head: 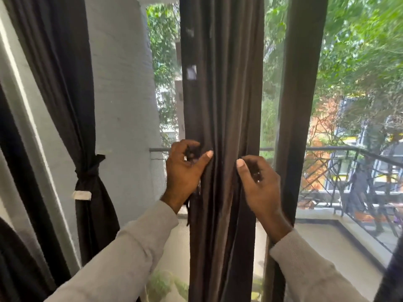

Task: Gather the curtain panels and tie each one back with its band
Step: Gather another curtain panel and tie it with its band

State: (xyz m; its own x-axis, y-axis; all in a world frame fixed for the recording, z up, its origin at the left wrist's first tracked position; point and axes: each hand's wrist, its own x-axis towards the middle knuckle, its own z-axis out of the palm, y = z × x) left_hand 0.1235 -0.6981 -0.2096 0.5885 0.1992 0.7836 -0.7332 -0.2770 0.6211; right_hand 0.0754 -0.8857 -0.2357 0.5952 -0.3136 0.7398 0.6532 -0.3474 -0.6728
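Note:
A dark brown curtain panel (222,94) hangs gathered in folds in the middle of the window. My left hand (185,173) grips its left edge, with a dark strip of fabric, likely the band, curled in the fingers and dangling below the wrist. My right hand (259,184) grips the panel's right edge, thumb pointing up against the folds. To the left, another dark panel (65,83) is gathered and tied back by a dark band (88,171) knotted around it, with a white tag (82,195) just below the knot.
A dark window frame post (298,105) stands right of the held panel. A grey wall pillar (124,94) lies between the two panels. Outside are a balcony railing (349,171) and trees. Another dark fabric edge shows at bottom right (392,269).

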